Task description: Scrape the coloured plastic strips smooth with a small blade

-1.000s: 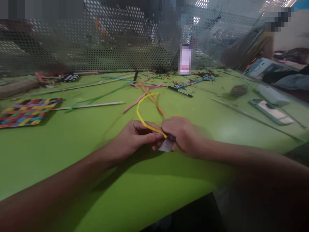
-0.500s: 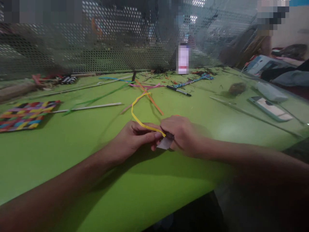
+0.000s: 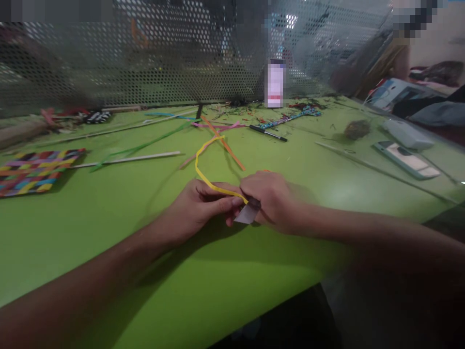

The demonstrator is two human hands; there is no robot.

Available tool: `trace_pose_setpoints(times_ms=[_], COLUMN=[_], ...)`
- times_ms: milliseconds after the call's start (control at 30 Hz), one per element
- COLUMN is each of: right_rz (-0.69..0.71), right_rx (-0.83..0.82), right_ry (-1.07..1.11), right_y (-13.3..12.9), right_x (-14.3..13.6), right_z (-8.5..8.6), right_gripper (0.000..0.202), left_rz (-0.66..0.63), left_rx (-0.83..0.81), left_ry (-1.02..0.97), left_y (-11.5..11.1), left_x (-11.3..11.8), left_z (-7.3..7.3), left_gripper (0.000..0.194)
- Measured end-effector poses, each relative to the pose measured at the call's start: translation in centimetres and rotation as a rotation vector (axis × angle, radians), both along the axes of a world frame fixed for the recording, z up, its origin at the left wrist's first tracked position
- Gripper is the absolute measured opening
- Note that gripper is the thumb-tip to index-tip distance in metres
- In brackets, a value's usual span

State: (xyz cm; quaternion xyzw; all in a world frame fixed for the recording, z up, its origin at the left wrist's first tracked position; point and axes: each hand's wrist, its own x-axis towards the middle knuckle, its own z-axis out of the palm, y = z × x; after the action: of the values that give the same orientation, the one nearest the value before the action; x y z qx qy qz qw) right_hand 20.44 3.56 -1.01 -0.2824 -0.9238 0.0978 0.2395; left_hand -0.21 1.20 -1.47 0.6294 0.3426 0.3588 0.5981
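I have the yellow strip (image 3: 203, 178) at the centre of the frame, its near end between the two hands and the rest curling up and away over the table (image 3: 90, 218). My left hand (image 3: 203, 206) pinches it between thumb and fingers. My right hand (image 3: 271, 198) is a fist around the dark end of a pale, flat blade (image 3: 247, 214), which juts out beside the strip's near end; whether they touch I cannot tell. Just beyond, the strip's free tip crosses an orange strip (image 3: 232, 155). Further out, a black pen (image 3: 269, 133) lies above centre, a green strip (image 3: 145, 144) slants across the upper left, and a multicoloured woven piece (image 3: 39, 172) sits at the left edge. A perforated panel (image 3: 163, 72) spans the top.
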Motion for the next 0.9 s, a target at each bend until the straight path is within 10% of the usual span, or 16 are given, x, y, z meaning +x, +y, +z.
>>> trace_pose_setpoints(times_ms=[900], right_rz=[-0.068], right_rx=[0.019], right_ry=[-0.087], right_y=[-0.08], right_x=[-0.24], right_z=[0.13], right_gripper=[0.022], left_rz=[-0.005], left_rx=[0.082], left_ry=[0.072], left_y=[-0.12], left_x=[0.03], left_z=[0.25], left_gripper=[0.024])
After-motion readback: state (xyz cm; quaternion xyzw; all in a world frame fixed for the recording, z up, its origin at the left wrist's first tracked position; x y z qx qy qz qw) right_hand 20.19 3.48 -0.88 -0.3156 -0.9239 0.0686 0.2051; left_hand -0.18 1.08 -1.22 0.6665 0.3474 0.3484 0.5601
